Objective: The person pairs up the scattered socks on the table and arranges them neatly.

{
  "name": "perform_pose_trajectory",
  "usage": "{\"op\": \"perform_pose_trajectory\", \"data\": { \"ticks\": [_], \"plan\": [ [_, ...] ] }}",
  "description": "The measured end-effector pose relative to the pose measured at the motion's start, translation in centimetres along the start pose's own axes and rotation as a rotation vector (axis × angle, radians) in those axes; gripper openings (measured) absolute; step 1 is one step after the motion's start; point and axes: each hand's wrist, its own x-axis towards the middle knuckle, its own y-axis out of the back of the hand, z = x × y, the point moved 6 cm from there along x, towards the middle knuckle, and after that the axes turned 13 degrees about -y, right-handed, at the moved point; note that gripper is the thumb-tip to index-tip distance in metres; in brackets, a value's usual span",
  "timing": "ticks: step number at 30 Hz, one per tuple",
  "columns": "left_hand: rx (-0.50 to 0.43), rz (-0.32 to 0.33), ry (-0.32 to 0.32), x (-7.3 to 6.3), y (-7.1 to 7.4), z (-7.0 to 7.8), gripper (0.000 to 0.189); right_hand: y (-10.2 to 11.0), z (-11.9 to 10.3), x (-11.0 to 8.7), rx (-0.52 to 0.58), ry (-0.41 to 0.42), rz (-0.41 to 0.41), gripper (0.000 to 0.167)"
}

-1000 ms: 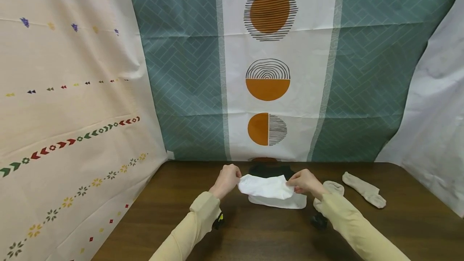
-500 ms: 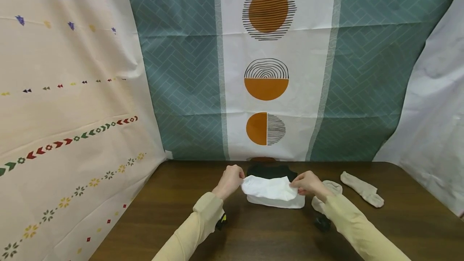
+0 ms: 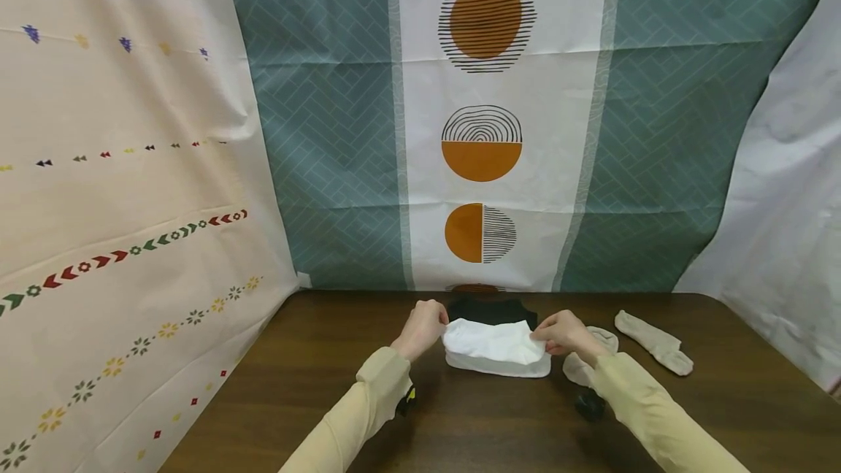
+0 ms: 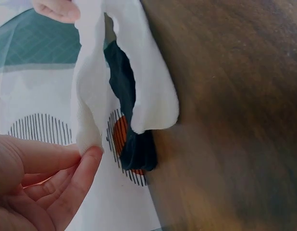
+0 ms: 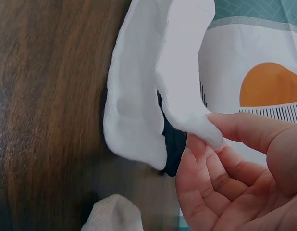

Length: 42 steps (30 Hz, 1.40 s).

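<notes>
A white sock hangs stretched sideways between both hands. At its left end, my left hand pinches the fabric between thumb and fingertips, close up in the left wrist view. My right hand pinches the opposite end the same way; the right wrist view shows the edge between thumb and fingers. Just below and nearer lies a second white sock, flat on the table and partly covered by the held one in the head view. A gap between the two socks shows in the left wrist view.
Black fabric, seemingly a sock, lies behind the white ones. To the right are a bent off-white sock, partly behind the right forearm, and a straighter off-white sock. Patterned cloth hangs along the table's back edge.
Both hands have moved slightly right with the held white sock, which now lines up more closely over the lying one. The head view has turned a little. Both pinches stay the same.
</notes>
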Motion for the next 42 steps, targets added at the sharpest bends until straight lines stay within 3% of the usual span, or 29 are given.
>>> {"op": "perform_pose_trajectory", "data": {
  "ticks": [9, 17, 42],
  "plan": [
    [-0.043, -0.018, -0.01, -0.2, -1.2, 0.1, 0.013, 0.1, 0.8, 0.3, -0.037, 0.022, -0.06, 0.02],
    [-0.019, 0.0, -0.025, -0.4, -2.0, -0.1, 0.014, 0.0, 1.1, -0.4, -0.026, -0.015, -0.003, 0.016],
    [0.07, -0.037, 0.051, -0.1, -3.1, -1.0, 0.012, -0.2, 2.1, 0.4, -0.037, -0.033, 0.003, 0.014]
  ]
}}
